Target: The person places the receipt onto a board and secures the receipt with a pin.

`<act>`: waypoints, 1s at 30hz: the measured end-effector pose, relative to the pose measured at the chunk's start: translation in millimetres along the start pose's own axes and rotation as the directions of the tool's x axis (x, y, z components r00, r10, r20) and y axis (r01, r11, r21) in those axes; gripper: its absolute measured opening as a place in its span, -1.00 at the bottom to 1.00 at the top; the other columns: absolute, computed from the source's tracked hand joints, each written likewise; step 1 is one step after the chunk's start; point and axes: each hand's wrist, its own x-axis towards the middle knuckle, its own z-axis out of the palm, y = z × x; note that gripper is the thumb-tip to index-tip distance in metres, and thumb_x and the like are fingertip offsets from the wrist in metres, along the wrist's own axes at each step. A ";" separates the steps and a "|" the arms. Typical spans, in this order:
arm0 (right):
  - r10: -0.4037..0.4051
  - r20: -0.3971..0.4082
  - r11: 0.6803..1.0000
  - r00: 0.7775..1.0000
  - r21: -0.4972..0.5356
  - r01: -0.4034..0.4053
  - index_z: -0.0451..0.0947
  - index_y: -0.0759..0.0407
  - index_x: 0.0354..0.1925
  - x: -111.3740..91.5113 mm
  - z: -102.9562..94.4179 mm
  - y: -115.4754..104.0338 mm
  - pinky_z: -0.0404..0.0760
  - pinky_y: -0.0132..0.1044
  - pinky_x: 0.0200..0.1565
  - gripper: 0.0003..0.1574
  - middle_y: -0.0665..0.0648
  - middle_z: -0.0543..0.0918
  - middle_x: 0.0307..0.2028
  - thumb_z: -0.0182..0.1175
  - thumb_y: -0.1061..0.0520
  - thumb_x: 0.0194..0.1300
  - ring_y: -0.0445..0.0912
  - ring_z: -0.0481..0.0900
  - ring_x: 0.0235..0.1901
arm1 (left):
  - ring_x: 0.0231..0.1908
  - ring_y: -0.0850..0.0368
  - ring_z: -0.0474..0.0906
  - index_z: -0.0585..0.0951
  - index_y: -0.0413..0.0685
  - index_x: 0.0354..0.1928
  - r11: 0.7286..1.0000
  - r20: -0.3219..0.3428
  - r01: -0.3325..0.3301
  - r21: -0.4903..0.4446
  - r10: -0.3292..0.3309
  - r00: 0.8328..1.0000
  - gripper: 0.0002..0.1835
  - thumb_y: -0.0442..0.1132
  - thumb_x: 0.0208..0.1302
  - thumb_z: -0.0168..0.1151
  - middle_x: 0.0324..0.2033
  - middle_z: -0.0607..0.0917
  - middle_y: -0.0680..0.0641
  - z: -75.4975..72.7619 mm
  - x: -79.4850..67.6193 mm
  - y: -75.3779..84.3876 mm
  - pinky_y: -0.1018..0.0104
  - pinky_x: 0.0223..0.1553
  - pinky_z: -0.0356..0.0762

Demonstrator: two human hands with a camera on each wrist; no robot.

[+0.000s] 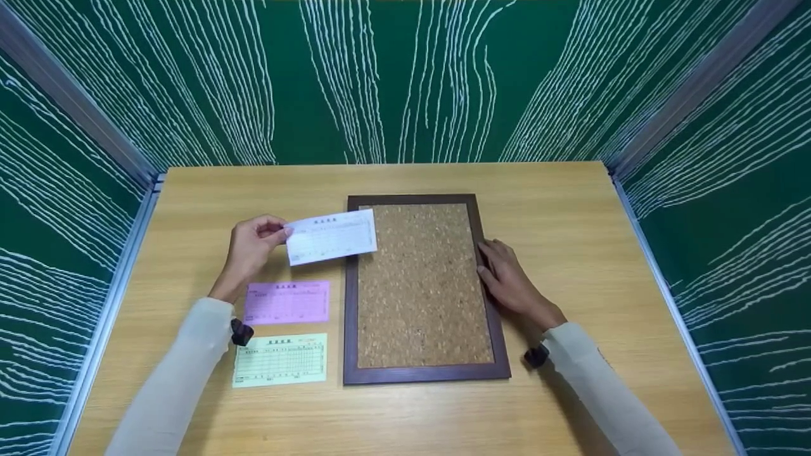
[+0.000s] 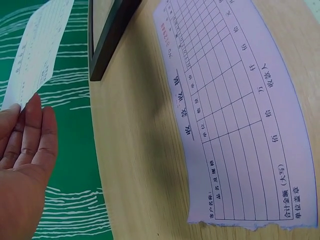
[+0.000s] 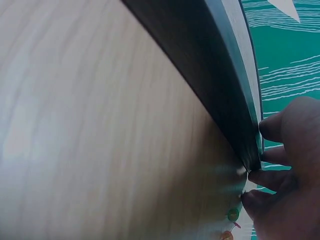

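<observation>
Pinching white slip [image 1: 331, 237] with left hand [image 1: 255, 248], touching corkboard [image 1: 423, 285] side with right hand's [image 1: 512, 280] parted fingers; brace lightly, avoid creasing.

Payment receipt slips number three: one white slip [image 1: 331, 237], one pink slip [image 1: 287, 303] and one green slip [image 1: 280, 360]. There is one cork board [image 1: 418, 285] with one dark brown frame [image 1: 424, 375], and one wooden table [image 1: 570, 221]. Hands come to two, one left hand [image 1: 253, 244] and one right hand [image 1: 510, 278], with two pale sleeves [image 1: 177, 380] and two small black wrist devices [image 1: 241, 332]. Green walls [image 1: 393, 82] with white lines count three, and grey corner posts [image 1: 73, 95] two. The right wrist view shows at least two push pins, one green pin [image 3: 233, 215] and one orange pin [image 3: 227, 235]; their full number cannot be told.
</observation>
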 end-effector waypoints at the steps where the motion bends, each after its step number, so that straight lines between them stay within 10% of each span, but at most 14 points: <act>1: 0.005 -0.001 1.000 1.000 -0.006 -0.005 0.19 0.43 0.66 0.4 -0.2 -1.1 -0.01 0.38 0.64 -0.29 0.44 0.18 0.67 0.07 0.21 0.74 0.38 -0.07 0.71 | -0.12 0.05 0.74 0.76 -0.29 0.08 1.000 0.000 -0.005 -0.003 0.005 1.000 -0.80 -0.33 0.55 0.41 -0.04 0.79 -0.22 0.7 -0.1 0.2 0.35 -0.05 0.76; 11: -0.054 -0.051 0.998 0.997 -0.042 0.052 0.33 0.42 0.60 8.7 -1.0 -20.2 0.02 0.39 0.63 -0.35 0.44 0.22 0.66 0.13 0.17 0.72 0.33 -0.06 0.72 | -0.12 0.06 0.75 0.76 -0.29 0.07 1.000 0.017 -0.030 0.003 0.030 0.999 -0.80 -0.31 0.55 0.40 -0.03 0.79 -0.24 5.1 -4.0 3.9 0.46 -0.09 0.73; 20: -0.134 -0.097 0.991 0.986 -0.021 0.132 0.43 0.44 0.52 20.6 0.9 -37.4 -0.05 0.45 0.60 -0.41 0.44 0.36 0.58 0.19 0.23 0.68 0.32 0.08 0.68 | -0.02 0.01 0.75 0.76 -0.21 0.11 1.000 0.032 0.017 0.002 -0.017 0.999 -0.80 -0.29 0.57 0.39 0.02 0.78 -0.19 10.5 -3.3 7.3 0.02 0.21 0.73; 30: -0.153 -0.097 0.987 0.983 0.031 0.157 0.47 0.40 0.50 31.3 4.7 -57.0 0.04 0.41 0.61 -0.43 0.43 0.40 0.55 0.22 0.22 0.65 0.36 0.10 0.66 | -0.06 -0.01 0.74 0.76 -0.22 0.08 1.000 0.036 -0.024 -0.016 0.025 0.999 -0.82 -0.31 0.57 0.38 -0.02 0.78 -0.20 15.5 -3.0 10.4 0.07 0.15 0.76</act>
